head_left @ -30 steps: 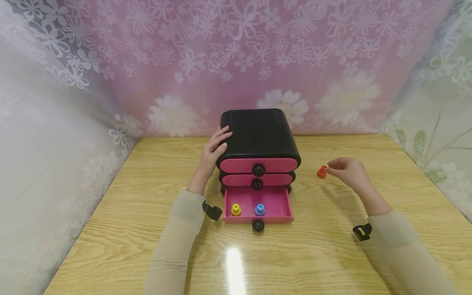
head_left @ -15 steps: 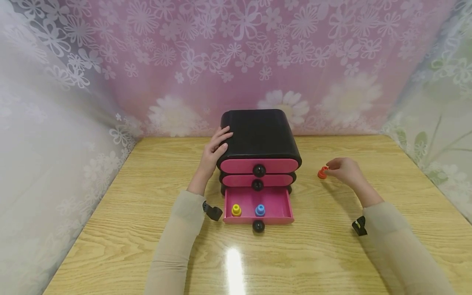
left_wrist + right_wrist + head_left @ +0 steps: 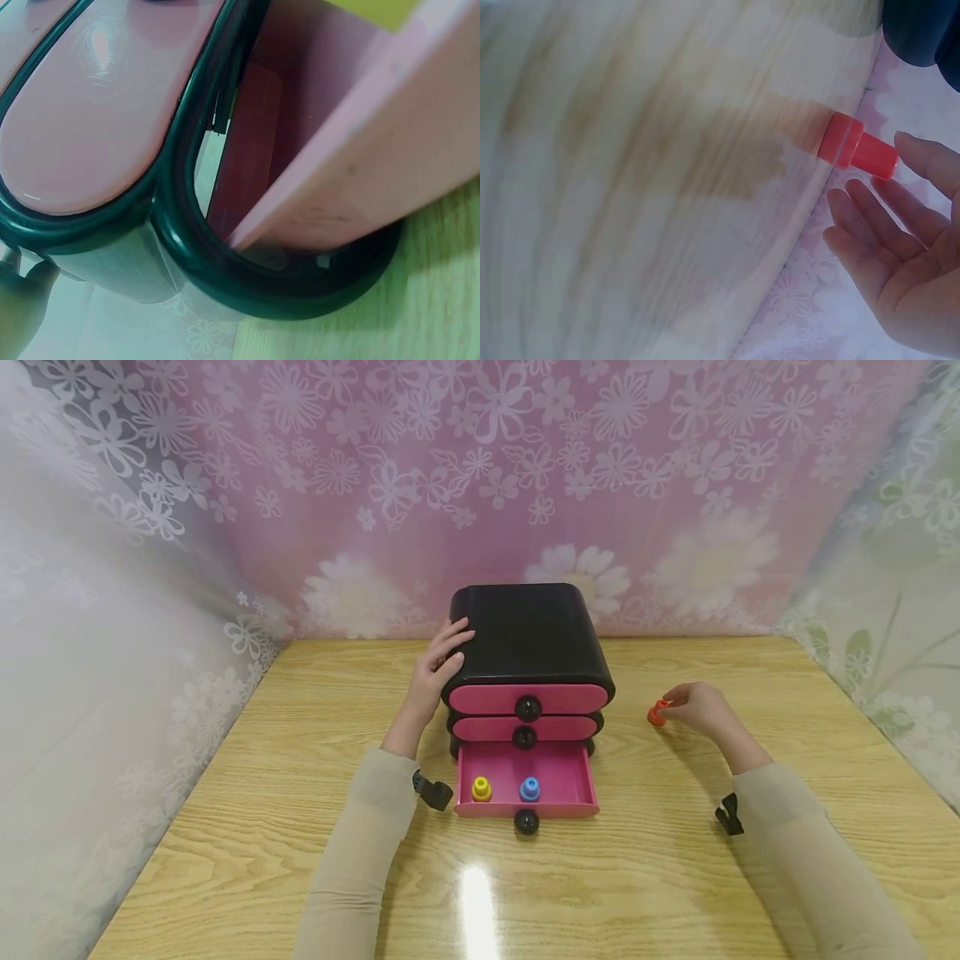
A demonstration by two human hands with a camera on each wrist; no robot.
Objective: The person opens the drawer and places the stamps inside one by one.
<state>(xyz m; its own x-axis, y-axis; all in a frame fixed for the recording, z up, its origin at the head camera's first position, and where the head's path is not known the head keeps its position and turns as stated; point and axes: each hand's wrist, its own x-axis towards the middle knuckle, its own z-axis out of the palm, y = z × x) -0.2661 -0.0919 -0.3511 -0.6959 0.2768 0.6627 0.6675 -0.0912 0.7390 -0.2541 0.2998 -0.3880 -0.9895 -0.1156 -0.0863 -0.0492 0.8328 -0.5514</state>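
Note:
My left hand (image 3: 435,667) rests on the left side of a small black drawer cabinet (image 3: 525,627), its fingers reaching over the top edge. Pink fronts cover the upper two drawers, which are pushed in. The bottom pink drawer (image 3: 566,768) is pulled out; inside stand a yellow stepped peg (image 3: 481,790) and a blue stepped peg (image 3: 529,789). To the cabinet's right, my right hand (image 3: 697,706) pinches the narrow end of a red stepped peg (image 3: 855,146) between thumb and index finger. In the right wrist view its wide base is at the wood surface and the other fingers spread loosely.
Round black knobs (image 3: 527,822) stick out from the drawer fronts. The wooden table (image 3: 300,727) ends at a flowered pink curtain (image 3: 420,502) behind the cabinet. Pale flowered cloth (image 3: 97,693) closes the left side, with more on the right.
My right hand has moved slightly left and closed in on the red peg, its fingertips now around the narrow end. My left hand stays on the cabinet.

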